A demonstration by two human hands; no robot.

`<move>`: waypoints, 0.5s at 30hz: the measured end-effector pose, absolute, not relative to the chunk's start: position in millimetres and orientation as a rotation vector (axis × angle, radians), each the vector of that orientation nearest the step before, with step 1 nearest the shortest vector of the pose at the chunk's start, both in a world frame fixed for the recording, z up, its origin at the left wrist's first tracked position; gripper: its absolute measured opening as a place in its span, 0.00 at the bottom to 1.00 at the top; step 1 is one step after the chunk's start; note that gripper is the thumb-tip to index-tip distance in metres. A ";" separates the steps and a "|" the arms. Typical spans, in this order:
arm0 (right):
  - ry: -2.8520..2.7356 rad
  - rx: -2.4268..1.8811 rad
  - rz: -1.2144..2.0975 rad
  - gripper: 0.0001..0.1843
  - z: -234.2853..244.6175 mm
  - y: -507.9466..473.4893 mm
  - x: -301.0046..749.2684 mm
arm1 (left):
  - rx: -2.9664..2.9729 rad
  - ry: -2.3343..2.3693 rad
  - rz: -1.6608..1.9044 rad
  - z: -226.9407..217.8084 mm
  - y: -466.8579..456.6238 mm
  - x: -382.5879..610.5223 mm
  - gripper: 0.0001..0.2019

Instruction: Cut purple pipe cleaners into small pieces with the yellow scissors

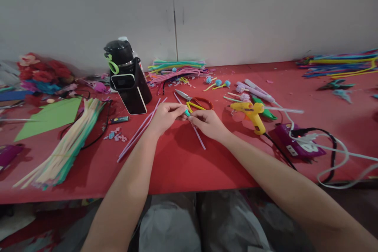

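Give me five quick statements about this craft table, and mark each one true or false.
1. The left hand and right hand pinch a small teal ball between their fingertips. True.
2. The yellow glue gun is held in the right hand. False: the glue gun stands on the red table, to the right of both hands.
3. The scissors lie on the table just beyond the hands. True.
4. The green paper lies at the right end of the table. False: it lies on the left side.
5. A black bottle stands beyond the left hand. True.
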State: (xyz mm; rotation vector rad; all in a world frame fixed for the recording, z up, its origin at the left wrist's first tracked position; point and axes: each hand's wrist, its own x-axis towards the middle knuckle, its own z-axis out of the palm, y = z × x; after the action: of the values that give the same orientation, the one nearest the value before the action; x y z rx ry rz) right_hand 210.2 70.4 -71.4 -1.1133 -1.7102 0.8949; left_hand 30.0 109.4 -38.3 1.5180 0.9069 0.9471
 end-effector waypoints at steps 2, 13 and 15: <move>-1.708 -1.126 0.891 0.15 -72.0 70.4 210.2 | 1.524 0.906 0.941 -39.5 109.8 29.6 0.13; -1.677 -1.128 0.757 0.13 -72.2 78.3 211.8 | 1.327 0.867 1.090 -46.7 119.9 34.8 0.18; -1.662 -1.134 0.744 0.12 -74.3 79.0 211.5 | 1.319 0.886 1.111 -46.2 120.9 33.8 0.17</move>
State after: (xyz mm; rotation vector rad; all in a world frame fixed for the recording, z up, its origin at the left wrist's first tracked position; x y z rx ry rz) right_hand 211.5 79.0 -74.3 -1.1342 -1.6622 0.7445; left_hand 33.8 120.9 -46.2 1.3186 0.8864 1.1112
